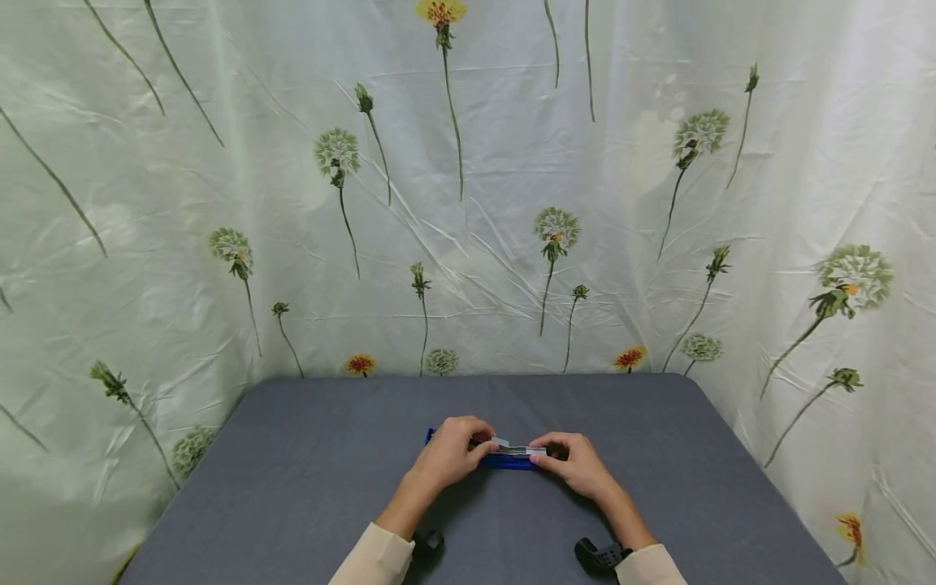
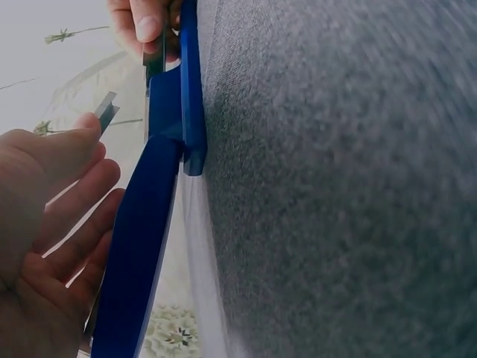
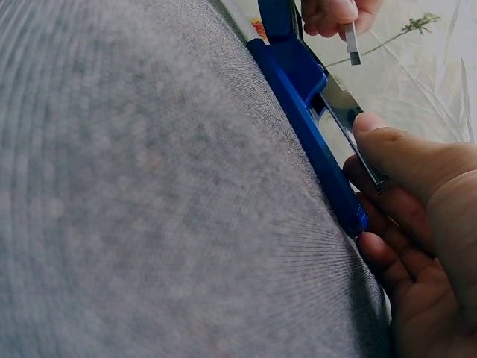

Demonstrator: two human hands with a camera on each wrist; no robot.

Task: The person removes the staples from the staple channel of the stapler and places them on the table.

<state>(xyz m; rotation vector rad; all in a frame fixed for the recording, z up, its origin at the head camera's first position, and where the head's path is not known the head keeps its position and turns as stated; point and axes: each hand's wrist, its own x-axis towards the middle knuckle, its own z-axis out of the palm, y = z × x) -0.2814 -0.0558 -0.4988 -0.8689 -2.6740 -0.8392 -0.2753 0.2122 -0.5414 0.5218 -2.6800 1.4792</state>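
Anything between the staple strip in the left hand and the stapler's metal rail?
Nothing visible: only open air separates the staple strip from the metal rail. The blue cover stands open, and the right hand grips the rail's end. Can't tell whether its channel is free inside.

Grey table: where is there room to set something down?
Bare table lies from left hand to left edge, right hand to right edge, and between blue stapler and flowered curtain. Crowded: the middle, around hands and stapler.

Diffuse light gives the curtain a sheen and the grey tablecloth soft shadows, while both wrist views look dimmer, grainy and edge-blurred
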